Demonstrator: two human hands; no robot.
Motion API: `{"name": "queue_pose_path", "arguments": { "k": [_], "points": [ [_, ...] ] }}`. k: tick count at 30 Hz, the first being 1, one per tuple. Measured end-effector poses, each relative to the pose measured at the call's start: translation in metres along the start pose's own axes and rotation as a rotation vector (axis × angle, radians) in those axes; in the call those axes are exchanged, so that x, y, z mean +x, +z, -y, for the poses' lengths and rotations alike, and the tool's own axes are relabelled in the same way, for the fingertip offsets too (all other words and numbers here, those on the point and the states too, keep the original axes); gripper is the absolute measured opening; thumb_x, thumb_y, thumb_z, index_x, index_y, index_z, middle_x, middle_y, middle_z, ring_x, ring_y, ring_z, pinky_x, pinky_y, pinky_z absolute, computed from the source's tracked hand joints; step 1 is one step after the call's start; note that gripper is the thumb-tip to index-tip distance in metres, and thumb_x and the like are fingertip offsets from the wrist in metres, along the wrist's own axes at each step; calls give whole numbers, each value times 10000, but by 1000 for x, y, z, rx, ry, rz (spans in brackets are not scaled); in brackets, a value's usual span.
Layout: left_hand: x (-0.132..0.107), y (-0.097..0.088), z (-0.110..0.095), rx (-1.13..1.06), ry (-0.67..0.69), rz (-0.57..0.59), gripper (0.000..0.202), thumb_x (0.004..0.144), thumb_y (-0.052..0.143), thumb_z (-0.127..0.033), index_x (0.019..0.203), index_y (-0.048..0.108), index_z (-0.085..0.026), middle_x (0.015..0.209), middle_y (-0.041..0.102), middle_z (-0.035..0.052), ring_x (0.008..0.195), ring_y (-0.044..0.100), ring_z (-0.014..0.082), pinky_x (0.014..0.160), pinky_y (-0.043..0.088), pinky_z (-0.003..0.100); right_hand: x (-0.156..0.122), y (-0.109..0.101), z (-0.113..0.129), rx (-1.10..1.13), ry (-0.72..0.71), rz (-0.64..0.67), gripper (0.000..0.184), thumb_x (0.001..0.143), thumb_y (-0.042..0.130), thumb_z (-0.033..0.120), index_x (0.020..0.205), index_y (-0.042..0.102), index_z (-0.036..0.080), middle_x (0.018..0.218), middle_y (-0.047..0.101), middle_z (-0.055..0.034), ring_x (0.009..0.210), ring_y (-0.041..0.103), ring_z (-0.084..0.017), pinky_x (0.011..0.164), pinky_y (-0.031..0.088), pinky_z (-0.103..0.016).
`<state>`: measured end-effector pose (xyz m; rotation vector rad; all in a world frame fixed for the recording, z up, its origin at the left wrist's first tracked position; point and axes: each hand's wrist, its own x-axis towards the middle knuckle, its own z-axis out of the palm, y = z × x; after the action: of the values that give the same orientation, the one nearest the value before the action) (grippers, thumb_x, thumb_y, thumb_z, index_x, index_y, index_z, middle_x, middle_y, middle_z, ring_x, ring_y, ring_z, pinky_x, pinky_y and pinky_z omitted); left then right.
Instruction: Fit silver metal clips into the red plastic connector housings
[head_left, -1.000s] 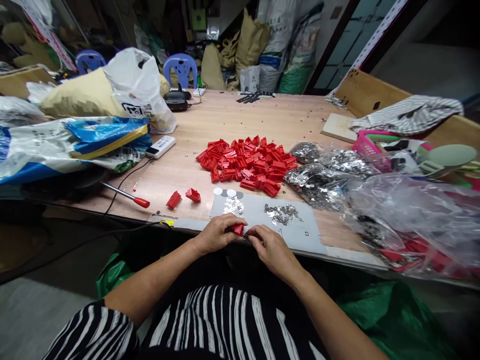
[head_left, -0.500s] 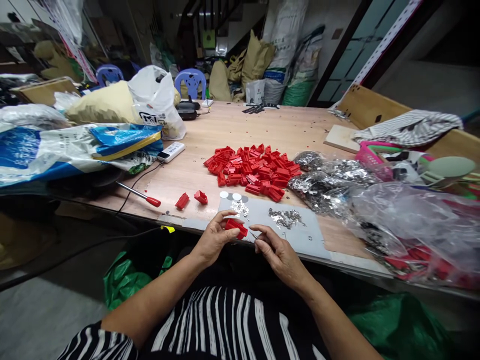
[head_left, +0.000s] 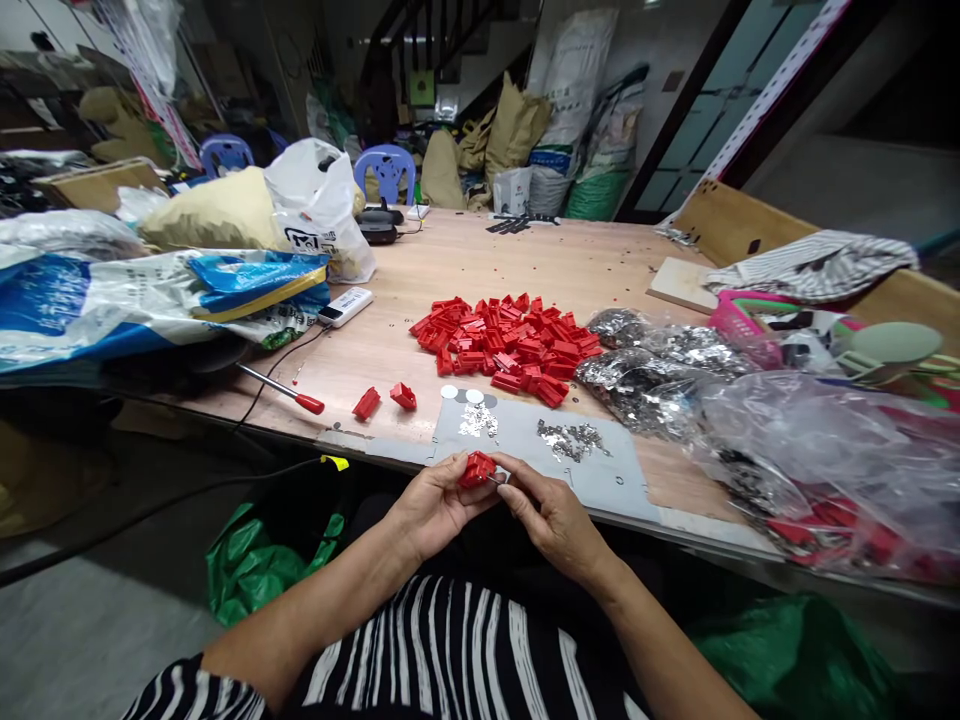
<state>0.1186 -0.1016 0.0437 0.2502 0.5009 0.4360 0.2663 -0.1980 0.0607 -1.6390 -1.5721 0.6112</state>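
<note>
"What's the left hand [head_left: 439, 505] got?"
"It's holding a small red plastic block [head_left: 476, 467]."
"And the right hand [head_left: 553, 515]?"
"Finger and thumb pinch a thin shiny metal piece [head_left: 494, 479] close to the block."
"What's around?"
"A heap of red plastic blocks [head_left: 510, 345] at twelve o'clock from the hands, and tiny silvery metal bits [head_left: 574, 440] at two, on a flat grey sheet [head_left: 615, 485]."

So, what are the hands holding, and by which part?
The left hand holds a red piece by its left side; the right hand pinches a thin metal item, gripped part unclear.
</note>
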Motion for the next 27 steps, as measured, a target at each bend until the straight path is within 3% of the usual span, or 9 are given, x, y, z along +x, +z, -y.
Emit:
{"name": "queue_pose_path", "arguments": {
  "k": [4,10,16,20,23,27],
  "points": [
    [0,2,4,-31,-11,14,94,859,587,-158,847,634,-77,806,732,88,799,719,223,972,481,440,2,1,-3,22,-15,-80,303,961,418,306,1155,635,225,1112,694,-69,985,656,-198,877,496,-299],
    [2,5,5,-88,17,-54,163,906,504,-132,839,637,-67,763,723,79,744,712,181,928,509,394,0,-3,-1,-5,4,56,396,965,422,338,1342,491,238,1051,711,-47,923,674,-197,826,515,-300],
    [3,5,7,-114,46,-25,137,892,535,-139,842,641,-69,796,725,85,785,708,184,951,496,391,-1,0,-3,-33,2,8,361,956,432,327,1298,521,254,1233,638,-59,1077,624,-216,926,468,-325],
    [3,3,11,-67,53,10,78,846,609,-146,810,636,-83,817,727,81,808,709,192,996,466,407,2,4,-5,91,40,-62,327,957,411,375,1159,619,222,947,693,-54,859,649,-199,771,491,-288],
    [3,0,12,-25,52,59,108,799,680,-186,822,621,-99,876,730,83,850,709,202,1010,452,407,4,6,-6,229,114,-85,367,954,400,430,1070,648,186,641,557,0,591,525,-144,564,423,-250],
    [3,-2,8,124,173,83,191,751,736,-227,778,567,-141,911,719,53,868,699,188,967,475,398,6,8,-11,375,197,-73,390,947,408,461,1115,607,171,586,398,43,520,375,-109,507,331,-242]
  ]
}}
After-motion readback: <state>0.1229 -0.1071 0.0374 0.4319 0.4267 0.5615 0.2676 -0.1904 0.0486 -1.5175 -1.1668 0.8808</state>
